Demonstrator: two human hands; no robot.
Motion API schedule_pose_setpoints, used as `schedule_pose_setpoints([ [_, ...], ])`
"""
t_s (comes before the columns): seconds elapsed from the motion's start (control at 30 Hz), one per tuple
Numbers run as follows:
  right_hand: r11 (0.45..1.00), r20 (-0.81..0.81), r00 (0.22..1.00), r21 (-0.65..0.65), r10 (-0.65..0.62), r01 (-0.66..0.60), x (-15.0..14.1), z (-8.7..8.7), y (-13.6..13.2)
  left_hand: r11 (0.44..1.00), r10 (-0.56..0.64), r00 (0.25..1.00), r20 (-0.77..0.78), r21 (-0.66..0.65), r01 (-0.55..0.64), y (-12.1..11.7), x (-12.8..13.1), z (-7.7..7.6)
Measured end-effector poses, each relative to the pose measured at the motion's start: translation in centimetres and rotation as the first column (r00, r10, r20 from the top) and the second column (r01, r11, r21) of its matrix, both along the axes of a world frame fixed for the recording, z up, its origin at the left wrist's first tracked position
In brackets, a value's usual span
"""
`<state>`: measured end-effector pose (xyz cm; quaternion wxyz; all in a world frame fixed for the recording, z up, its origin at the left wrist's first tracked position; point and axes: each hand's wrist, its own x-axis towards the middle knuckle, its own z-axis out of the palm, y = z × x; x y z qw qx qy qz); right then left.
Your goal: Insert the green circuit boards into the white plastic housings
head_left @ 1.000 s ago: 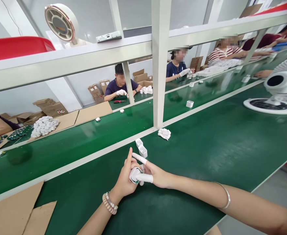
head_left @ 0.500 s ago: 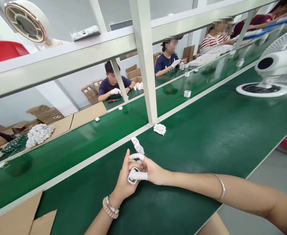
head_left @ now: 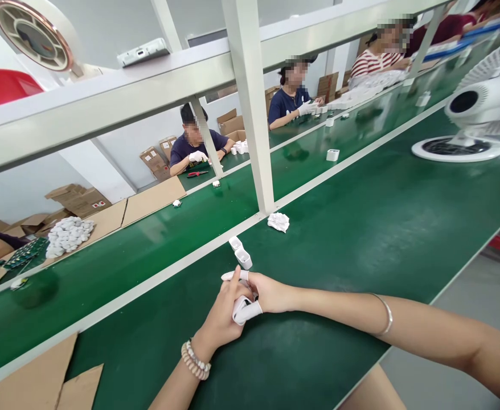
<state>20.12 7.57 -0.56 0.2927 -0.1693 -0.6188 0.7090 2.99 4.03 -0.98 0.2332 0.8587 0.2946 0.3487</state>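
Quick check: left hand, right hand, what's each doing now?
Left hand: closed around a small white plastic part.
Right hand: pinching the same part.

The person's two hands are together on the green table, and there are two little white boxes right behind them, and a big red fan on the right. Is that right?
Nearly. The head view shows the left hand and right hand together on the green table, with two little white boxes just beyond them. But the fan on the right is white, not red.
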Motion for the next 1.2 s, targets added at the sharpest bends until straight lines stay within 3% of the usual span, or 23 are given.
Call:
schedule_pose_setpoints([
  [0.13,1.000,0.024,1.000,-0.006,0.011,-0.011,0.1,0.3,-0.1,0.999,-0.030,0.998,-0.064,0.012,0.030,0.0,0.0,-0.3],
  [0.27,1.000,0.026,0.999,-0.021,0.021,-0.021,0.3,1.0,-0.2,0.999,-0.017,1.000,-0.010,-0.049,0.016,-0.1,0.1,-0.4],
  [0.53,0.986,0.166,0.978,0.087,0.127,-0.143,1.1,1.0,1.0,0.993,-0.053,0.999,-0.008,-0.103,0.052,-0.2,0.2,-0.3],
  [0.77,0.984,0.067,0.983,-0.074,0.169,-0.164,0.9,1.4,0.7,0.995,-0.061,0.996,-0.070,-0.082,0.056,-0.1,0.1,-0.6],
  [1.07,0.983,0.092,0.984,-0.118,0.154,-0.142,0.9,1.6,0.4,0.994,-0.073,0.995,-0.071,-0.087,0.066,-0.3,0.3,-0.1],
  [1.2,0.991,0.116,0.987,-0.075,0.115,-0.107,1.0,1.6,0.5,0.987,-0.051,0.999,-0.013,-0.152,0.048,-0.5,0.6,0.1],
])
